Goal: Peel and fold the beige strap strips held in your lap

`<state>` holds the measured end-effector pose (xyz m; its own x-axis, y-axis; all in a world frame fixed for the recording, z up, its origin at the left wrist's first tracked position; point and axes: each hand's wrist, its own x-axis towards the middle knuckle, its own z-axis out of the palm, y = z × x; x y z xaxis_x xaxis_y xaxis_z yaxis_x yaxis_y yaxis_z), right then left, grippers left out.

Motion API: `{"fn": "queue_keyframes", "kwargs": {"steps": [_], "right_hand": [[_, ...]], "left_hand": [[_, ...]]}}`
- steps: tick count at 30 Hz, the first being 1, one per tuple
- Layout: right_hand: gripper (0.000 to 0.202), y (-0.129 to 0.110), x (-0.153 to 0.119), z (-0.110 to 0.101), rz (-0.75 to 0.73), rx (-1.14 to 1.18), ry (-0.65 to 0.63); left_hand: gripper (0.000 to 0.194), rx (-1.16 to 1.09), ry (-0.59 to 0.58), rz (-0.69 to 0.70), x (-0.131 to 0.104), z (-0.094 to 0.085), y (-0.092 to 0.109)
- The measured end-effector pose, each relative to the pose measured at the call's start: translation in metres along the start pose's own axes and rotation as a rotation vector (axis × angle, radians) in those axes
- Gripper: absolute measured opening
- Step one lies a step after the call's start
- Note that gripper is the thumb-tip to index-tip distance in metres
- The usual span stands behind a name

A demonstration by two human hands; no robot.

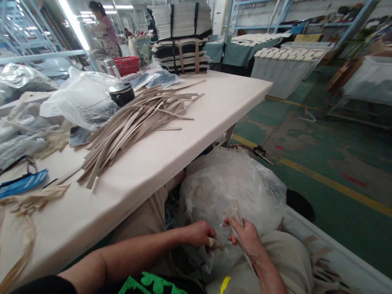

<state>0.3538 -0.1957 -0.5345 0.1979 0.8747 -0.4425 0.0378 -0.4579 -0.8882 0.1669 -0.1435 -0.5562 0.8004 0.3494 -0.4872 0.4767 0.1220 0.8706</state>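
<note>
My right hand [251,240] is closed around a few beige fabric strips [236,209], whose ends stick up above the thumb. One strip hangs down along the wrist. Just to the left, my left hand [199,234] is curled shut, with a pale wrap or bit of material around a fingertip; what it pinches, if anything, is too small to make out. Both hands are over my lap, in front of a large clear plastic bag [233,176]. A loose pile of similar beige strips [132,121] lies on the pale table [195,140].
On the table are glasses [15,172], a blue mask [21,184], a dark lidded mug [121,95], plastic bags [79,101] and a strapped stack [181,35]. Right of my lap, a white bin [349,252] holds strips. Another person [106,29] stands far back.
</note>
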Motion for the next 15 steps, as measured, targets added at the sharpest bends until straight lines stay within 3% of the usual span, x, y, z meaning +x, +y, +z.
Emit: {"fn": "queue_keyframes", "kwargs": {"steps": [15], "right_hand": [[0.060,0.0024,0.0033,-0.0015,0.034,0.010,0.003]], "left_hand": [[0.026,0.166,0.005,0.018,-0.0063,-0.0007,0.0105]]}}
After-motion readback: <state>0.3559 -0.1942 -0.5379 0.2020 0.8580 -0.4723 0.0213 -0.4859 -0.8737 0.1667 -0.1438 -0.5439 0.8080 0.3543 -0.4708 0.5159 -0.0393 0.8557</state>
